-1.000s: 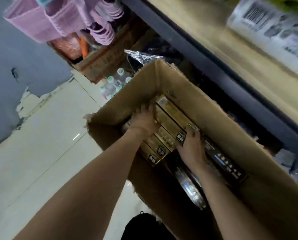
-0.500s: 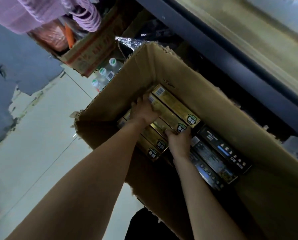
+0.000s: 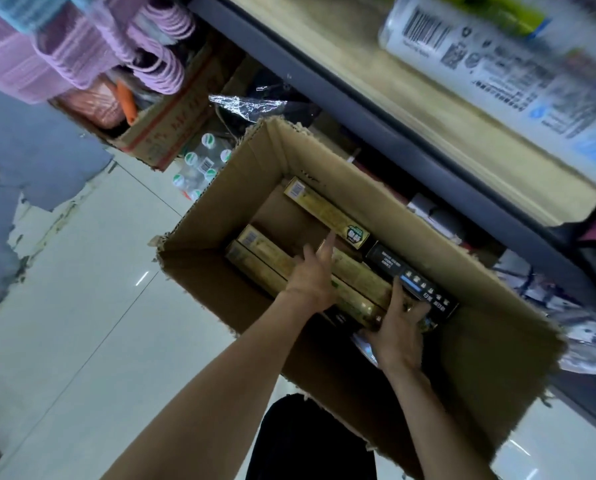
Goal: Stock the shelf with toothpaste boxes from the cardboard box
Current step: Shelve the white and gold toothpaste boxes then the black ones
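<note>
Below the shelf point(image 3: 376, 109), sitting on the pale floor point(image 3: 64, 306): one open cardboard box point(image 3: 410, 244), holding three gold toothpaste boxes and one black carton point(image 3: 410, 282). Lying apart against the far wall: one gold box point(image 3: 327, 213). Being lifted side by side as a bundle: the two other gold boxes point(image 3: 265, 258). Reaching in across the bundle's top: left hand point(image 3: 312, 275), fingers straight and pressing flat. Cupping the bundle's near end: right hand point(image 3: 398, 327), fingers curling round it. Standing beyond on the floor: one smaller carton point(image 3: 161, 136) and a pack of bottles point(image 3: 199, 168), too blurred for counting.
</note>
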Tool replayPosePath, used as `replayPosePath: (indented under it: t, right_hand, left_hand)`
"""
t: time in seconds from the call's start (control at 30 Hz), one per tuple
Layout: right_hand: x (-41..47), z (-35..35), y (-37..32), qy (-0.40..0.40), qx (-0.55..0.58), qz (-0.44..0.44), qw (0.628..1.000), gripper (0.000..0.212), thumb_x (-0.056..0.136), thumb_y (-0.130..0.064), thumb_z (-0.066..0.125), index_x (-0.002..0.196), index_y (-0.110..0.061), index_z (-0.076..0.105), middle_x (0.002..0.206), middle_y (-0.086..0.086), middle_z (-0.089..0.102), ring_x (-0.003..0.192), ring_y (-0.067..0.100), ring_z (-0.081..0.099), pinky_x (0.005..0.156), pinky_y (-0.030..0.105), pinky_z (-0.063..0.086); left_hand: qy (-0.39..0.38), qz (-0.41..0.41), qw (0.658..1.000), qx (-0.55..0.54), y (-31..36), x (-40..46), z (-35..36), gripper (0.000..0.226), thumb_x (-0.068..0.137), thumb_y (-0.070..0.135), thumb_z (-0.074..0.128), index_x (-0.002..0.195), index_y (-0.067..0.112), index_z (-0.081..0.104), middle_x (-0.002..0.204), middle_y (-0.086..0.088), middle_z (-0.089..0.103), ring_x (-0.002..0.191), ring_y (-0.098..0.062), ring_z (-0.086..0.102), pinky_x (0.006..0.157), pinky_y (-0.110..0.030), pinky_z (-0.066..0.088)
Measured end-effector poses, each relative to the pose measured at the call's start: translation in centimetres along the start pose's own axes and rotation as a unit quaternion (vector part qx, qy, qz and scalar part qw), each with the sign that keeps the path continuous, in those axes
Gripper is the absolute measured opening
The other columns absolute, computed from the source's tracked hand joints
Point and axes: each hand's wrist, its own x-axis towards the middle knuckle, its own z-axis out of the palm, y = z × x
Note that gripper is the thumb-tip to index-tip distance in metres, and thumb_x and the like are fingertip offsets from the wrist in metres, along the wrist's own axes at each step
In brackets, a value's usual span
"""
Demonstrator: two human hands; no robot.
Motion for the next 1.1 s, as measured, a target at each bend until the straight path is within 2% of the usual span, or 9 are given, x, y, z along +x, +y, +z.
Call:
replayPosePath:
  t: [0.2,0.3,0.47,0.57,0.67,0.73,0.83,1.0,1.1]
  right_hand:
    - [-0.2,-1.5,0.3,0.023,-0.075,-0.030,0.997,0.101,0.067,-0.030,0.083,0.138,-0.028,0.012,0.136,0.017,0.013,0.113,0.034,0.047,0.078,0.035,0.051]
    - [-4.8,-5.4,0.4,0.037,-0.113,-0.048,0.992,0.095,0.071,-0.037,0.079,0.138,-0.030,0.012,0.137,0.013,0.011,0.119,0.029,0.041,0.079,0.030,0.048]
    - [-15.5,-15.1,0.1,0.046,-0.201,-0.111,0.972,0.089,0.073,-0.031,0.071,0.139,-0.034,0.013,0.128,0.005,0.016,0.115,0.023,0.043,0.073,0.026,0.049]
    - [-21.8,-20.2,-0.5,0.102,-0.243,-0.169,0.950,0.089,0.060,-0.031,0.079,0.134,-0.033,0.029,0.120,0.005,0.026,0.098,0.024,0.053,0.054,0.024,0.038]
    - [-26.1,-24.4,-1.5,0.135,-0.252,-0.217,0.933,0.087,0.071,-0.025,0.073,0.138,-0.037,0.017,0.128,0.004,0.023,0.109,0.027,0.046,0.062,0.029,0.043]
    - [-28.4,-26.3,-1.6,0.165,-0.192,-0.226,0.941,0.091,0.076,-0.015,0.069,0.143,-0.041,0.012,0.139,0.003,0.019,0.115,0.030,0.044,0.072,0.036,0.050]
    - [-32.4,-27.2,-0.9,0.239,0.077,-0.192,0.949,0.088,0.080,-0.017,0.070,0.146,-0.039,0.015,0.144,0.003,0.023,0.113,0.026,0.050,0.082,0.041,0.051]
    - [-39.1,-25.3,-2.0,0.100,0.502,-0.155,0.845,0.066,0.088,-0.020,0.064,0.134,-0.039,0.020,0.124,-0.023,0.039,0.100,-0.030,0.043,0.083,0.000,0.039]
    - [-40.8,-24.7,-1.9,0.130,0.555,-0.151,0.808,0.079,0.086,-0.017,0.067,0.141,-0.035,0.015,0.129,-0.017,0.045,0.110,-0.017,0.048,0.093,0.010,0.043]
  left_hand:
    - [0.035,0.030,0.995,0.086,0.1,-0.6,0.4,0.091,0.081,0.005,0.065,0.148,0.025,0.006,0.140,-0.023,0.024,0.122,-0.036,0.041,0.097,-0.038,0.043]
    - [0.073,0.100,0.987,0.105,-0.2,-3.7,-1.0,0.093,0.073,0.030,0.076,0.143,0.024,0.016,0.138,-0.016,0.024,0.121,-0.031,0.040,0.097,-0.040,0.047]
    - [0.145,0.291,0.916,0.237,0.9,-13.0,-4.1,0.105,0.067,0.072,0.059,0.144,0.013,0.019,0.158,-0.008,0.008,0.145,-0.023,0.001,0.117,-0.047,-0.003]
    - [0.132,0.393,0.888,0.199,3.0,-19.3,-7.0,0.103,0.065,0.061,0.068,0.141,0.017,0.014,0.146,-0.007,0.037,0.136,-0.020,0.030,0.117,-0.043,0.008]
    - [0.136,0.380,0.904,0.142,5.5,-25.4,-9.9,0.106,0.063,0.056,0.072,0.143,0.023,0.011,0.136,-0.004,0.043,0.121,-0.020,0.041,0.109,-0.036,0.030]
    - [0.170,0.344,0.919,0.088,6.9,-29.2,-11.3,0.104,0.060,0.054,0.074,0.142,0.023,0.019,0.130,-0.001,0.044,0.117,-0.017,0.041,0.104,-0.036,0.038]
    - [0.175,0.241,0.952,-0.072,8.7,-33.7,-11.9,0.101,0.057,0.045,0.079,0.140,0.021,0.025,0.127,0.002,0.046,0.118,-0.016,0.044,0.100,-0.035,0.041]
    - [0.141,0.213,0.941,-0.221,11.1,-38.8,-11.2,0.104,0.047,0.057,0.077,0.133,0.033,0.024,0.123,0.008,0.051,0.113,-0.014,0.053,0.091,-0.042,0.050]
    - [0.125,0.249,0.936,-0.214,12.9,-41.3,-10.9,0.101,0.050,0.051,0.076,0.134,0.033,0.024,0.125,0.008,0.050,0.112,-0.013,0.053,0.090,-0.040,0.050]
